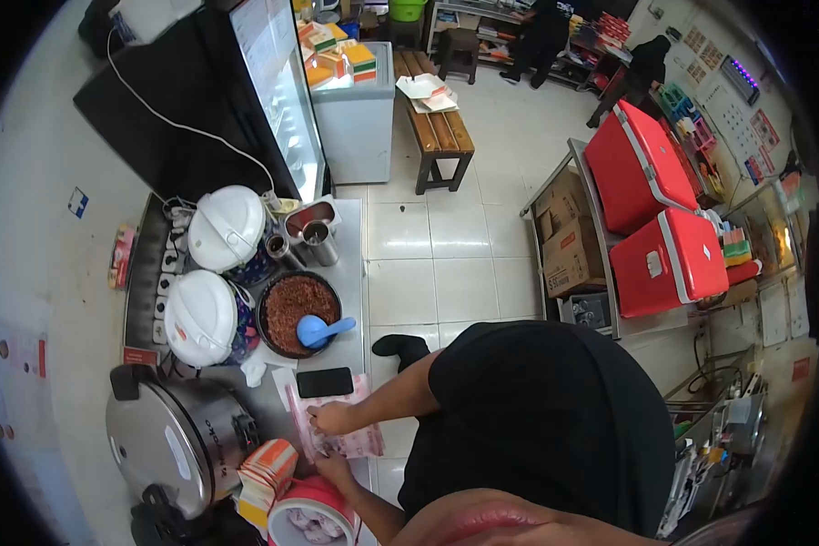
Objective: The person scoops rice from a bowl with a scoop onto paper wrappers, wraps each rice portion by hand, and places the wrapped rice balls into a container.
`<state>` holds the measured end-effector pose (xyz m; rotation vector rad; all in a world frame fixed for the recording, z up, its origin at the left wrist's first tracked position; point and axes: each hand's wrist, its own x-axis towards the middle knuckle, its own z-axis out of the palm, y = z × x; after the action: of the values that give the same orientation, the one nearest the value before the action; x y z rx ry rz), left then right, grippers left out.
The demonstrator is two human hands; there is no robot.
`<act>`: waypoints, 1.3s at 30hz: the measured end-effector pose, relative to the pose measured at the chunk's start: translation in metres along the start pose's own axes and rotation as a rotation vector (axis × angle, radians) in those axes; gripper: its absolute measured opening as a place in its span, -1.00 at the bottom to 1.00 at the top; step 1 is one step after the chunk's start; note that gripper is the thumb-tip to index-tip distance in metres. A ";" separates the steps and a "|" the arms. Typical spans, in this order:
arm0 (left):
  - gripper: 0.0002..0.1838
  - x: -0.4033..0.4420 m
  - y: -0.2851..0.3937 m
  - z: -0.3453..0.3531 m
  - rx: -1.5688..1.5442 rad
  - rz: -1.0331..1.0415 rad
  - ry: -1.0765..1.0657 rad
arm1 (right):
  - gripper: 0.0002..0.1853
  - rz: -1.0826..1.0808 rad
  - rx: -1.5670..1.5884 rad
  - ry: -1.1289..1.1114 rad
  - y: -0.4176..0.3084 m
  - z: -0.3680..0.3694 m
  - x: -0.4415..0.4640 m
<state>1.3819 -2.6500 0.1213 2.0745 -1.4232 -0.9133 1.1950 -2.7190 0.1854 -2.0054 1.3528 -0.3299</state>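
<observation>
Pink-and-white printed wrapping paper (364,442) lies on the metal counter in front of me. My right hand (334,418) is closed with its fingertips on the paper, just below a black phone (325,382). Nearer the counter's lower end, my left hand (334,468) has its fingers closed at the paper's edge; what lies under them is partly hidden. Beside that hand stands a red bucket (352,510) with pale pink wrapped bundles inside. Orange-and-white cartons (268,464) are stacked next to the bucket.
A black pan (260,318) of reddish-brown food holds a blue scoop (323,331). Behind are white-lidded containers (200,314) and a large steel rice cooker (168,437). Red cool boxes (669,259) stand on a rack. Past a wooden bench (441,132), two people (541,36) stand.
</observation>
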 end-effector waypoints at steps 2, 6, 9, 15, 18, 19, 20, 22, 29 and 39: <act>-0.64 0.002 0.012 -0.005 0.091 -0.050 -0.188 | -0.67 -0.082 -0.066 0.026 -0.001 0.001 -0.008; -0.66 0.000 0.045 0.007 -0.119 -0.330 -0.312 | -0.72 -0.094 -0.073 -0.104 0.028 0.050 -0.022; -0.68 0.019 0.005 0.032 -0.071 -0.447 -0.286 | -0.81 -0.203 -0.145 -0.047 0.043 0.075 -0.020; -0.73 0.016 0.006 0.034 0.091 -0.296 -0.236 | -0.86 -0.051 -0.053 -0.157 0.039 0.044 0.010; -0.73 0.022 -0.015 0.036 0.356 -0.014 -0.148 | -0.69 -0.021 0.123 -0.187 0.035 0.022 0.030; -0.72 0.018 -0.009 0.032 0.404 0.054 -0.115 | -0.59 0.027 0.145 -0.107 0.030 0.016 0.034; -0.71 0.016 -0.004 0.027 0.424 0.097 -0.080 | -0.48 0.074 0.168 -0.026 0.024 0.010 0.037; -0.68 0.003 0.023 0.013 0.464 0.178 -0.021 | -0.38 0.144 0.321 -0.167 0.016 0.001 0.048; -0.58 -0.055 0.185 -0.053 0.415 0.396 0.096 | -0.54 0.478 0.773 -0.181 -0.052 -0.107 0.003; -0.47 -0.065 0.287 -0.131 -0.103 0.543 0.090 | -0.48 0.353 1.316 -0.332 -0.077 -0.244 -0.036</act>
<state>1.2828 -2.6914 0.4253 1.5109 -1.7235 -0.6409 1.1001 -2.7664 0.4207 -0.6726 0.8361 -0.5065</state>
